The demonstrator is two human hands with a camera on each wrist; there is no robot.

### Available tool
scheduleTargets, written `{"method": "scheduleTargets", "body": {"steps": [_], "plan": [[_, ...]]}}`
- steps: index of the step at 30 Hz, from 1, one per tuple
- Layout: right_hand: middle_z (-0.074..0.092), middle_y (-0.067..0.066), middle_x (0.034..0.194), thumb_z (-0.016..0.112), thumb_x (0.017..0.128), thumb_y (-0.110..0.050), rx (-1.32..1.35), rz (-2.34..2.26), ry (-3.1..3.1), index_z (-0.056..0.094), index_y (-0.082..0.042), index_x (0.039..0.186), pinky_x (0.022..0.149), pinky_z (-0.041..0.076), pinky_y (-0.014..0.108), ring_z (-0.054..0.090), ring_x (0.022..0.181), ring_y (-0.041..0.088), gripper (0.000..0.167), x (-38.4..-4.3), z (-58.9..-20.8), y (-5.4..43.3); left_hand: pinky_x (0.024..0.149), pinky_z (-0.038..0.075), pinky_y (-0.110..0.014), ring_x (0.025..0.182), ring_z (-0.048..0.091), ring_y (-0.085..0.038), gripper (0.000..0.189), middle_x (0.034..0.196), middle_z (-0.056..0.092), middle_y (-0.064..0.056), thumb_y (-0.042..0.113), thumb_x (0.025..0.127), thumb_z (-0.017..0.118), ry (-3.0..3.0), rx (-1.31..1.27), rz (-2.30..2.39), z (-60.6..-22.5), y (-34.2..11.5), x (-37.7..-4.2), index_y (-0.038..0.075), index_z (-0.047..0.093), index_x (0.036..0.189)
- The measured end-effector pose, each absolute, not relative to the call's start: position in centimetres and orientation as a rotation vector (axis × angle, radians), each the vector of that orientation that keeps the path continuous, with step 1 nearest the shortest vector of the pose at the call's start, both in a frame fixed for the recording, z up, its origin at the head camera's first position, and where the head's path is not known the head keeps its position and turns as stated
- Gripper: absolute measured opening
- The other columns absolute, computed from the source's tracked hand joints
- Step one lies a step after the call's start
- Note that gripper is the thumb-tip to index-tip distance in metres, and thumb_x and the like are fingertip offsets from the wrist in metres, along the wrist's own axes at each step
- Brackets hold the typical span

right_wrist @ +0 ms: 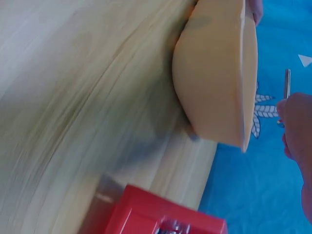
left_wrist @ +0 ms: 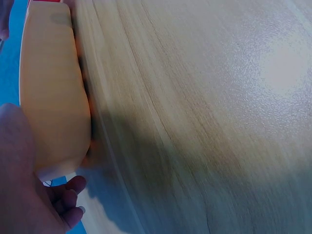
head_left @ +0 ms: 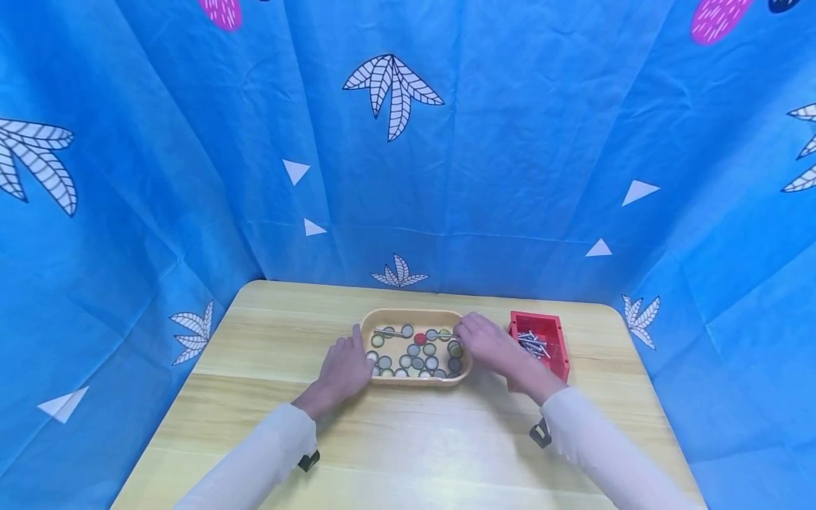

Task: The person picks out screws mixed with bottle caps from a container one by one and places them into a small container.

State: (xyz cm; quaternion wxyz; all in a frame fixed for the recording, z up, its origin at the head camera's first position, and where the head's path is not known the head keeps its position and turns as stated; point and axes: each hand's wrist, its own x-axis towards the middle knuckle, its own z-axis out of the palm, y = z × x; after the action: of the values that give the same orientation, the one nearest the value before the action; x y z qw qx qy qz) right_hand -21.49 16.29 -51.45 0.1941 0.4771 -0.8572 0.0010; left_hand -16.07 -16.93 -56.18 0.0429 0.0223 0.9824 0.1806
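Note:
An oval beige tray (head_left: 417, 312) holds several round, grey-rimmed discs (head_left: 413, 350) that look like bottle caps, plus one red disc (head_left: 420, 339). A thin metal screw (head_left: 390, 332) lies across discs at its back left. My left hand (head_left: 347, 365) grips the tray's left end, thumb against the near wall (left_wrist: 53, 87). My right hand (head_left: 487, 340) is over the tray's right end and pinches another slim silver screw (right_wrist: 287, 83), which points left above the discs. The screw's end inside the fingers is hidden.
To the right of the tray stands a red bin (head_left: 557, 340) with several metal screws (head_left: 532, 343) in it, partly behind my right forearm. The wooden table (head_left: 421, 439) ends at a blue patterned curtain (head_left: 510, 177) behind and at both sides.

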Motion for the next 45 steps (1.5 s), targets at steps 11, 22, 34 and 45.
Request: {"method": "scheduleTargets", "body": {"steps": [11,22,34,45], "plan": [[0.064,0.006,0.104,0.077,0.088,-0.006,1.255,0.077,-2.502,0.067,-0.002,0.115,0.089,0.057,0.032,0.059,0.099,0.02,0.029,-21.2,-51.2,19.4,0.11,0.045,-0.053,0.119,0.055,-0.038,0.086,0.138,0.058,-0.028,0.031,0.096,0.052,2.996,0.055,0.557,-56.2,-17.0,-16.2,-0.009,0.014,0.162],[0.062,0.005,0.102,0.075,0.08,0.006,1.133,0.173,-2.582,0.065,-0.004,0.112,0.091,0.056,0.035,0.057,0.099,0.02,0.034,-20.9,-51.5,22.7,0.107,0.047,-0.052,0.115,0.057,-0.038,0.085,0.132,0.061,-0.028,0.031,0.096,0.052,3.016,0.07,0.539,-56.4,-17.1,-16.1,-0.011,0.016,0.16],[0.064,0.007,0.095,0.078,0.084,-0.002,1.035,0.222,-2.517,0.069,-0.002,0.104,0.081,0.057,0.038,0.059,0.09,0.021,0.022,-20.4,-52.5,25.7,0.109,0.046,-0.053,0.118,0.056,-0.039,0.085,0.136,0.06,-0.028,0.03,0.096,0.053,3.009,0.071,0.561,-56.6,-17.0,-15.8,-0.01,0.015,0.161],[0.064,0.014,0.099,0.075,0.088,-0.002,0.908,0.147,-2.63,0.067,0.002,0.108,0.088,0.058,0.043,0.059,0.096,0.027,0.021,-19.9,-52.8,28.4,0.107,0.047,-0.054,0.115,0.057,-0.039,0.083,0.133,0.062,-0.029,0.027,0.097,0.052,3.016,0.085,0.565,-56.3,-16.9,-16.0,-0.011,0.015,0.16]]}}
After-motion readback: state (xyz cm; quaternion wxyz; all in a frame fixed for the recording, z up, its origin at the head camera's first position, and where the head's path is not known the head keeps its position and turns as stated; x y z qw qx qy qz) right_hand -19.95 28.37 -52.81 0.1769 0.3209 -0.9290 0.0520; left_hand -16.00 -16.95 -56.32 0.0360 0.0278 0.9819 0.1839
